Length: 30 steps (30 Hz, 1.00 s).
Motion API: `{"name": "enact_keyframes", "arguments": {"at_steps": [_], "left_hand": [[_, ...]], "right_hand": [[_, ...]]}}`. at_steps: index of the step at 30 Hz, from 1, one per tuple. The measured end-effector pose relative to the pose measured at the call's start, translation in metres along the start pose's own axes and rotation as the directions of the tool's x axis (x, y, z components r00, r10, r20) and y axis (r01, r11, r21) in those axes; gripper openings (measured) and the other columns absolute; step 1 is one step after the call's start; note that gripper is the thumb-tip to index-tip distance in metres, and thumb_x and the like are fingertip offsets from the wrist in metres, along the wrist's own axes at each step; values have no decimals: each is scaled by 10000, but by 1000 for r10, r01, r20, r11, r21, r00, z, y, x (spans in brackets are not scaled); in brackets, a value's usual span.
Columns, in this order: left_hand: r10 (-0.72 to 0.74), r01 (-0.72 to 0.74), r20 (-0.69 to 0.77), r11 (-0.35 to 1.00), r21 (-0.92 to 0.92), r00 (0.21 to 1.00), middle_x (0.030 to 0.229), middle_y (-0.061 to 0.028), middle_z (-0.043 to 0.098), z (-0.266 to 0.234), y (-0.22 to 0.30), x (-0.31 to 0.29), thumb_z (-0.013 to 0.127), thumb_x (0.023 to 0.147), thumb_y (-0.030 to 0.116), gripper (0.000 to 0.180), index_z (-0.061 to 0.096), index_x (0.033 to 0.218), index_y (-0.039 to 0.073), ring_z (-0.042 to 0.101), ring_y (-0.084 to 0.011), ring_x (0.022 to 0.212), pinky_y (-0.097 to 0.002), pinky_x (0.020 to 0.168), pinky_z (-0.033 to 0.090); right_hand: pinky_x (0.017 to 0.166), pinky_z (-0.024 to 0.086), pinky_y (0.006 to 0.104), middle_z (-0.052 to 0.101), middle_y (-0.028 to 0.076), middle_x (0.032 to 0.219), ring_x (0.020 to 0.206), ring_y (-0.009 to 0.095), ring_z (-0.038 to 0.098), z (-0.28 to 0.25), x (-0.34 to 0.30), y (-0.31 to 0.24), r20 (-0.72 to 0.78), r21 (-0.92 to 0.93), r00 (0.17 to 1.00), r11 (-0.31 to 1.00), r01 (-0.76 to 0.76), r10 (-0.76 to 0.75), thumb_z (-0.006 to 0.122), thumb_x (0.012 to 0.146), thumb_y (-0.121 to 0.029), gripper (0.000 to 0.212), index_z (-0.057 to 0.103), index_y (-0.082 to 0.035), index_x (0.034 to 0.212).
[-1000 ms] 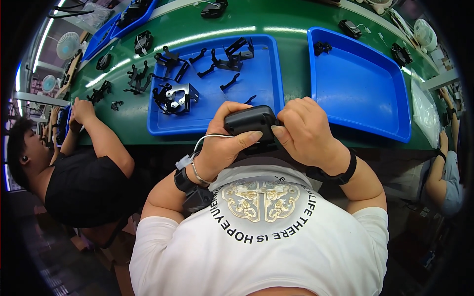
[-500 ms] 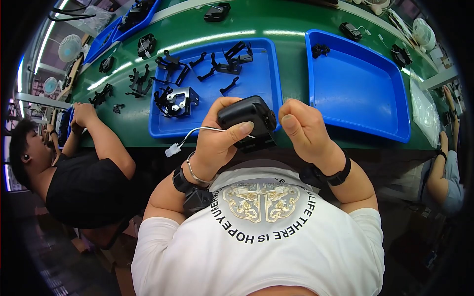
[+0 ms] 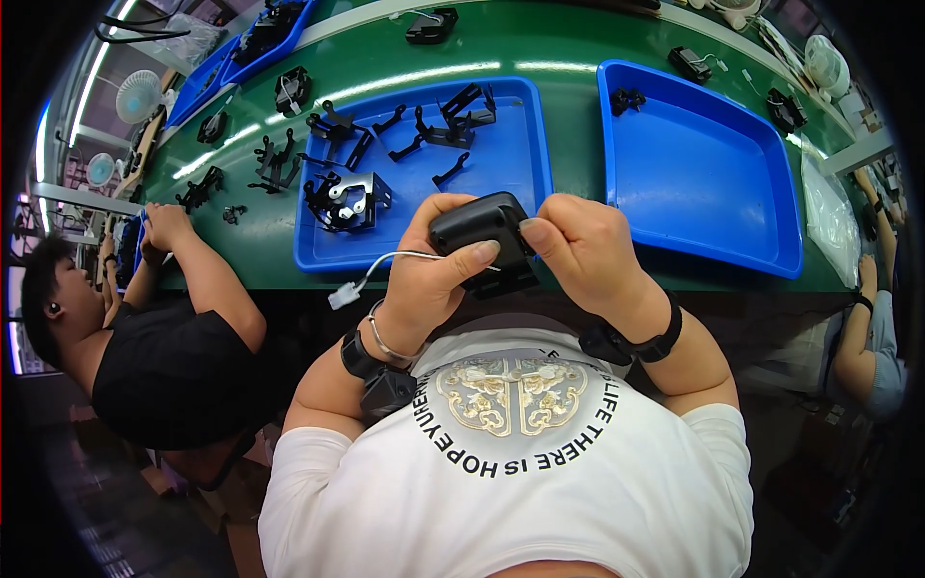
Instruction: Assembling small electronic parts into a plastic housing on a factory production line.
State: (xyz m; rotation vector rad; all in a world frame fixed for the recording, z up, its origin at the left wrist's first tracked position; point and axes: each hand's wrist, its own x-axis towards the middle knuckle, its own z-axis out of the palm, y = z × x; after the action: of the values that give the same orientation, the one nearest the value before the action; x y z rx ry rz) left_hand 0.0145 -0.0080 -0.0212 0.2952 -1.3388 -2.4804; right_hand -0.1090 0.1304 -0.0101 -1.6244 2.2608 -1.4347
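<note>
A black plastic housing (image 3: pixel 479 227) with rounded corners is held up in front of my chest, near the bench edge. My left hand (image 3: pixel 430 273) is closed round its left side, the thumb lying across the lower face. From under that thumb a thin white cable runs left to a white plug (image 3: pixel 343 296), which hangs free. At the housing's right end my right hand (image 3: pixel 590 249) is closed, thumb tip pressed to the side and fingers curled. That hand covers the round part there. A black bracket edge (image 3: pixel 503 281) shows beneath the housing.
A blue tray (image 3: pixel 525 164) beyond my hands holds several black brackets and a silver-and-black frame (image 3: pixel 361 199). To the right, another blue tray (image 3: pixel 713 207) has a small black part (image 3: pixel 627 99) in its corner. More black units with cables lie on the green bench (image 3: pixel 575 125). A co-worker (image 3: pixel 164 356) sits at left.
My right hand has moved left onto the housing's right end; before, it was a little apart from it. My left hand keeps its grip.
</note>
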Motion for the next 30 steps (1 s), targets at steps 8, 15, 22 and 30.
{"name": "enact_keyframes", "arguments": {"at_steps": [8, 15, 22, 30], "left_hand": [[48, -48, -1, 996, 70, 999, 1017, -90, 574, -2, 4, 9, 649, 782, 15, 373, 463, 1104, 26, 590, -153, 882, -273, 780, 499], [-348, 359, 90, 900, -245, 933, 1012, -103, 574, -8, 23, 31, 624, 825, 117, 322, 474, 1090, 13, 602, -197, 901, -338, 791, 526], [-220, 217, -6, 967, -133, 976, 981, -99, 572, -10, 22, 31, 630, 826, 132, 336, 456, 1090, 19, 602, -195, 889, -340, 781, 528], [198, -163, -71, 926, 340, 978, 975, -78, 552, -6, 8, 23, 683, 784, 105, 400, 432, 1084, 23, 582, -148, 837, -219, 714, 489]], "right_hand": [[572, 397, 360, 514, 106, 688, 611, 291, 492, 3, 13, 5, -51, -247, 966, 941, 232, -252, 574, 845, -193, 208, 501, -34, 733], [642, 414, 365, 543, 108, 822, 715, 292, 514, -5, 42, 18, -4, -257, 868, 839, 479, -497, 652, 751, -116, 175, 532, -19, 834], [610, 420, 363, 543, 112, 805, 698, 286, 514, -9, 47, 18, -18, -54, 863, 863, 503, -504, 627, 795, -128, 149, 532, -23, 843], [564, 413, 345, 526, 136, 713, 616, 308, 497, -1, 37, 7, 254, 13, 945, 976, -218, 208, 465, 933, -245, 256, 505, -17, 825]]}}
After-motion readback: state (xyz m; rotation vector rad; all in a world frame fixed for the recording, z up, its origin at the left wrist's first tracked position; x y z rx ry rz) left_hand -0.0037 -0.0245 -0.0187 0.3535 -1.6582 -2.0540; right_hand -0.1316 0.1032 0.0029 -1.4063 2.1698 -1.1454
